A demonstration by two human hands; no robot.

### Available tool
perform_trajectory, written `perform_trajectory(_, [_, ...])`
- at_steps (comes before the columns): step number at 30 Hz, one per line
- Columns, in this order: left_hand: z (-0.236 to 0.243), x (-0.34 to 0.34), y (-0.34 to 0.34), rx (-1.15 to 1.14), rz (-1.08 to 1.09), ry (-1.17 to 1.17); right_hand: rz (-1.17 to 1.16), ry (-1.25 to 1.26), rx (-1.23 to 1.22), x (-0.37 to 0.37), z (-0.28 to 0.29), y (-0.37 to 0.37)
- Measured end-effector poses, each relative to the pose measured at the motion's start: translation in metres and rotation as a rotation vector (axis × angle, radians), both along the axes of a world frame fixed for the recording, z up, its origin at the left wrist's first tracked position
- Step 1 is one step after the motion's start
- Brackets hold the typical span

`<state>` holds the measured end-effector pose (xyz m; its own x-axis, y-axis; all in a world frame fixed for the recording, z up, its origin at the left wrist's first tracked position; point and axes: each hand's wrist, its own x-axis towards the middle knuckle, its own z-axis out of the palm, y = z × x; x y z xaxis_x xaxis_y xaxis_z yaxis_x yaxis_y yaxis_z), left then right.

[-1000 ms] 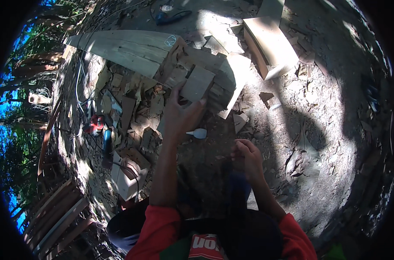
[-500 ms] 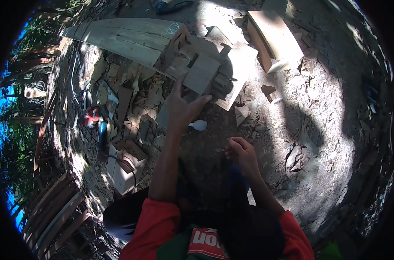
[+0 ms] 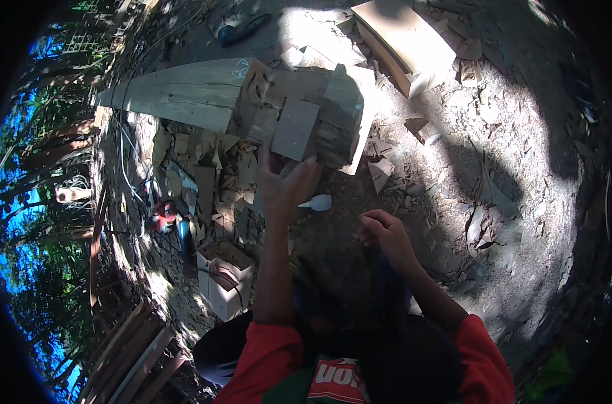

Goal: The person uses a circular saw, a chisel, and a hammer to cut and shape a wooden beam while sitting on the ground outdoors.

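Sunlit dirt ground (image 3: 521, 202) littered with wood scraps (image 3: 215, 168).
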<state>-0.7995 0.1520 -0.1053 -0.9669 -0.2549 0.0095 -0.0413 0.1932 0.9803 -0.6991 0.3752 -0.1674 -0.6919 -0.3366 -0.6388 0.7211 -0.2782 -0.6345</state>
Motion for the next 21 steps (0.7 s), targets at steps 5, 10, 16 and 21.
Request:
perform_trajectory(5, [0.002,0.002,0.003,-0.044,0.033,-0.015,-0.023,0.009,0.007,-0.001,-0.004,0.002])
perform_trajectory(10, [0.006,0.001,0.003,0.022,0.03,-0.013,-0.039,0.01,-0.019,-0.001,-0.005,-0.001])
perform_trajectory(16, [0.006,0.001,0.002,0.036,0.025,-0.018,0.001,0.033,-0.015,0.001,-0.007,0.002])
perform_trajectory(21, [0.01,0.0,0.01,0.057,0.02,-0.047,-0.014,0.036,0.004,0.001,-0.008,0.006])
